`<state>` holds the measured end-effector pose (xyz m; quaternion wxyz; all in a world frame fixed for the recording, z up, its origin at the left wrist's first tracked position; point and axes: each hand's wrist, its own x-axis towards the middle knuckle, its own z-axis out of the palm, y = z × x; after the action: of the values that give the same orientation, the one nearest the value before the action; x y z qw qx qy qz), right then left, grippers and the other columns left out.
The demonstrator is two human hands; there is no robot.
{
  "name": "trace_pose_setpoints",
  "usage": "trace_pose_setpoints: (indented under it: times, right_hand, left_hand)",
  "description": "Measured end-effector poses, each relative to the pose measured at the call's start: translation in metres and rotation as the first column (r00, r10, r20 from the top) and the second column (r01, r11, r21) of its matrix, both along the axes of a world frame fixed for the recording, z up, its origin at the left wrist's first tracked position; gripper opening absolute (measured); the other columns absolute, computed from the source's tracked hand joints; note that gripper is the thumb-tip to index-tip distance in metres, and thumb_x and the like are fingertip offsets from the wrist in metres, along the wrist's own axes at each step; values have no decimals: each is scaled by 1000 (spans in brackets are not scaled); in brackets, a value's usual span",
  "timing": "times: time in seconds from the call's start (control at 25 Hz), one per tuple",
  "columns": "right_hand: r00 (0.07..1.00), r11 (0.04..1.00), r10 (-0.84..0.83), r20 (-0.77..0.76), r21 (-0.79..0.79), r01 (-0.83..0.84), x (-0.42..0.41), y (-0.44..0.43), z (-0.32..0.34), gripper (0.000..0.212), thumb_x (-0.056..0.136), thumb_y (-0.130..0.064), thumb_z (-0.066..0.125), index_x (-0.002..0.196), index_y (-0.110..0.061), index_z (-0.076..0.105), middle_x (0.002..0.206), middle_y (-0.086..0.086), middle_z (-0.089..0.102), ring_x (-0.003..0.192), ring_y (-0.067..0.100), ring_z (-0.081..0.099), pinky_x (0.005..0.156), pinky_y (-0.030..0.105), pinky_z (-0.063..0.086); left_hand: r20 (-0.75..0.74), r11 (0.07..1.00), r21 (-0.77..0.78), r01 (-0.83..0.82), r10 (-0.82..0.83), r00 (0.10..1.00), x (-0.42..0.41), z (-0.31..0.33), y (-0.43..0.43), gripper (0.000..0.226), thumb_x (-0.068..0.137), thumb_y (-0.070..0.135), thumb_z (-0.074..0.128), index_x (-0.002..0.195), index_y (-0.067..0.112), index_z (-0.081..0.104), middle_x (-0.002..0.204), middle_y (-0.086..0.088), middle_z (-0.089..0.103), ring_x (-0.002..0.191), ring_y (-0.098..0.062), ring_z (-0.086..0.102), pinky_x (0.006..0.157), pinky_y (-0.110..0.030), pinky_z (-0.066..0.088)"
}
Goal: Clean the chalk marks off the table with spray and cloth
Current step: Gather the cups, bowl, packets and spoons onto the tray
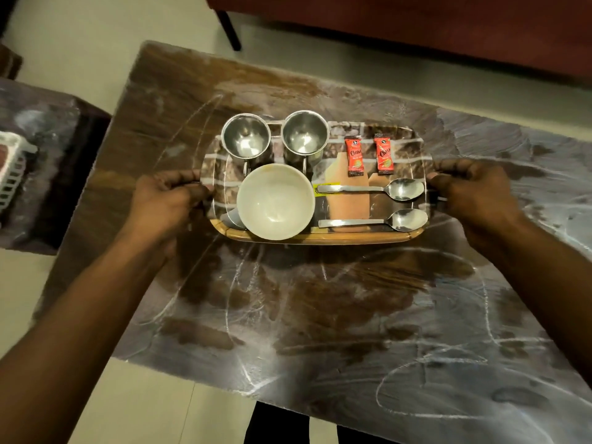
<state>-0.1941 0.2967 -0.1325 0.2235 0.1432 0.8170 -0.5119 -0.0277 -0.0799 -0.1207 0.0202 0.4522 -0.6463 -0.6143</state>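
A dark wooden table (pixel 320 315) is covered in white chalk lines and smears. On its far middle sits a printed serving tray (pixel 320 237). My left hand (pixel 166 197) grips the tray's left edge and my right hand (pixel 471 190) grips its right edge. The tray carries two steel mugs (pixel 246 141), a white bowl (pixel 275 201), two steel spoons (pixel 374 189) and two red sachets (pixel 353 155). No spray bottle or cloth is in sight.
A second chalk-smeared low table (pixel 38 174) stands at the left with a white plastic basket (pixel 14 168) on it. A dark red sofa (pixel 416 24) with a black leg lies beyond the table. Pale floor tiles surround everything.
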Motion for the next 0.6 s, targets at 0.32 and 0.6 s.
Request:
trace_pose_setpoints:
  times: [0.32,0.6]
  right_hand:
    - [967,970,236,-97,-36,-240,-11,-116,67,18,103,-3,65,101,-18,75,89,2,81,76,14,78,64,28,63]
    - [864,869,490,-116,-8,-494,-22,-240,96,22,104,-1,61,99,-17,75,92,6,79,65,8,76,61,25,64]
  left_hand:
    - [-74,981,56,-184,188,979,90,68,-66,16,96,-5,71,93,8,79,76,-2,84,67,-13,81,56,-24,63]
    - [-81,922,139,-360,373,924,164,83,-101,12,96,-8,69,93,0,78,77,-10,84,67,-20,83,60,-30,69]
